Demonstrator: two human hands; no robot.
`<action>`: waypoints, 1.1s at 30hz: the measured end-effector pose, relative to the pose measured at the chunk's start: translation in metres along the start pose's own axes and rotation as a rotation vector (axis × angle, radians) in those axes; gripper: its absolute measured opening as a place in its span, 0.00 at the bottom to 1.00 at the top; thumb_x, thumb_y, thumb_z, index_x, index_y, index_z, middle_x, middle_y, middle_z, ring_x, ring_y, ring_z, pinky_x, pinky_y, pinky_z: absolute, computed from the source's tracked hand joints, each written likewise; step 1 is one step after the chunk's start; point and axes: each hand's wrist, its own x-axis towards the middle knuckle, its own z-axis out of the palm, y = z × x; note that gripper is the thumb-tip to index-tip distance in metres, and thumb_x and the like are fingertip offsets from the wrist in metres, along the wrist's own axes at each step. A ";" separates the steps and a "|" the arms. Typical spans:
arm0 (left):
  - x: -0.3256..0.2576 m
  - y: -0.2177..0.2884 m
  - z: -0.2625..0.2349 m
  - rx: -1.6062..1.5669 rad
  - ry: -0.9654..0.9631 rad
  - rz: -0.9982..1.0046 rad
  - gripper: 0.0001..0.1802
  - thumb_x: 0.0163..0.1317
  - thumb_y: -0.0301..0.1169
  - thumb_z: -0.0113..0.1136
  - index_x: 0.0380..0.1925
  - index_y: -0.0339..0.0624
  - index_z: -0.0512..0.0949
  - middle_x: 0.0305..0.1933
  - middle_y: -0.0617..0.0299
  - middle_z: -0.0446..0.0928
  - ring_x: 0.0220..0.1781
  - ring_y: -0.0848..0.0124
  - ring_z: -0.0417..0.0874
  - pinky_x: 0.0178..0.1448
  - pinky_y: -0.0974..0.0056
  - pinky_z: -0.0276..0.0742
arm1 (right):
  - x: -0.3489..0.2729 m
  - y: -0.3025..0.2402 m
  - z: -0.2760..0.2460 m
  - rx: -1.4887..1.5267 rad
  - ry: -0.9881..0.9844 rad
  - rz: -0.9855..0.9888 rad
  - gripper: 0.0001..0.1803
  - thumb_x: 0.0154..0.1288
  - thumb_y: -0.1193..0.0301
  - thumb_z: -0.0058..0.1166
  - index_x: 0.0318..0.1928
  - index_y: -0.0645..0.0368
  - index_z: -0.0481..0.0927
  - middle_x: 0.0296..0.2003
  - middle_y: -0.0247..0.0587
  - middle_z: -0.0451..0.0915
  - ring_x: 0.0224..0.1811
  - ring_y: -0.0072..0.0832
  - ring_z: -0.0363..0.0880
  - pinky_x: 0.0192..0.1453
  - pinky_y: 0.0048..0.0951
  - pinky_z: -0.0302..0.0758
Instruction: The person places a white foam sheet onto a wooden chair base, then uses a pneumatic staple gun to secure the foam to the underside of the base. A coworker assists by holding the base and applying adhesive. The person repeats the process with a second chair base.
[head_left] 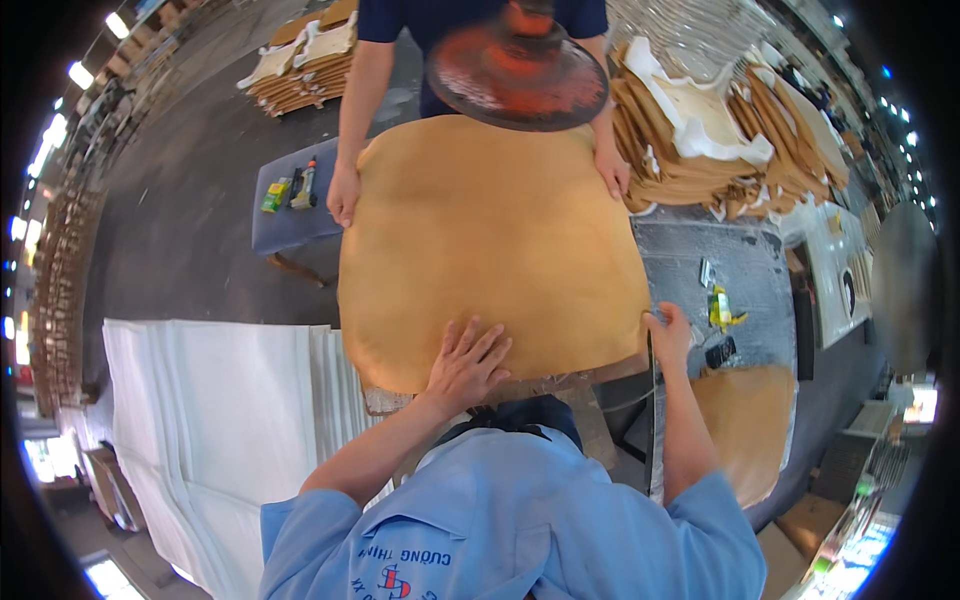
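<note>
A large tan seat cushion, rounded at the corners and smooth like leather, lies in front of me. My left hand rests flat on its near edge, fingers spread. At the near right corner my right hand has its fingers curled and pinched against the cushion's rim; the fingertips are partly hidden. Across from me a co-worker in a dark shirt holds the far sides, with one hand at the left and the other hand at the right.
A red and black disc hangs over the far edge. To the right, a dark table bears a yellow-green packet and a tan piece. White sheets stand left; a blue padded bench holds small tools. Stacked tan covers lie behind.
</note>
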 end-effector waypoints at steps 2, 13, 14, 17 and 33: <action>-0.014 -0.002 -0.001 0.062 -0.024 -0.059 0.35 0.70 0.56 0.67 0.74 0.57 0.80 0.81 0.60 0.74 0.86 0.48 0.65 0.87 0.29 0.54 | 0.003 -0.049 0.006 -0.222 0.188 -0.338 0.10 0.74 0.66 0.68 0.43 0.60 0.85 0.31 0.42 0.84 0.31 0.41 0.81 0.42 0.43 0.79; -0.041 0.010 0.015 -0.018 0.131 -0.127 0.33 0.70 0.48 0.66 0.71 0.46 0.79 0.82 0.49 0.70 0.89 0.43 0.61 0.91 0.31 0.49 | -0.075 -0.173 0.105 -0.146 -1.097 -0.720 0.11 0.65 0.70 0.68 0.45 0.59 0.85 0.38 0.52 0.87 0.41 0.52 0.88 0.46 0.51 0.83; -0.042 0.011 0.004 -0.092 0.220 -0.189 0.31 0.69 0.45 0.67 0.69 0.45 0.80 0.81 0.48 0.72 0.89 0.42 0.61 0.91 0.32 0.50 | -0.066 -0.174 0.102 -0.208 -1.171 -0.682 0.13 0.66 0.69 0.67 0.49 0.59 0.86 0.41 0.52 0.89 0.43 0.52 0.89 0.48 0.50 0.84; -0.087 0.026 -0.028 -0.043 0.473 -0.401 0.25 0.62 0.35 0.71 0.59 0.42 0.83 0.72 0.47 0.78 0.83 0.41 0.69 0.86 0.37 0.64 | -0.067 -0.153 0.114 -0.083 -1.070 -0.810 0.09 0.61 0.70 0.69 0.37 0.61 0.83 0.31 0.51 0.85 0.33 0.51 0.85 0.41 0.49 0.80; -0.627 0.106 -0.088 0.283 0.301 -2.210 0.49 0.63 0.26 0.67 0.85 0.60 0.62 0.89 0.51 0.60 0.89 0.43 0.59 0.88 0.32 0.54 | -0.105 -0.246 0.148 -0.524 -1.099 -0.940 0.13 0.63 0.67 0.68 0.45 0.60 0.83 0.38 0.56 0.85 0.41 0.53 0.85 0.48 0.51 0.80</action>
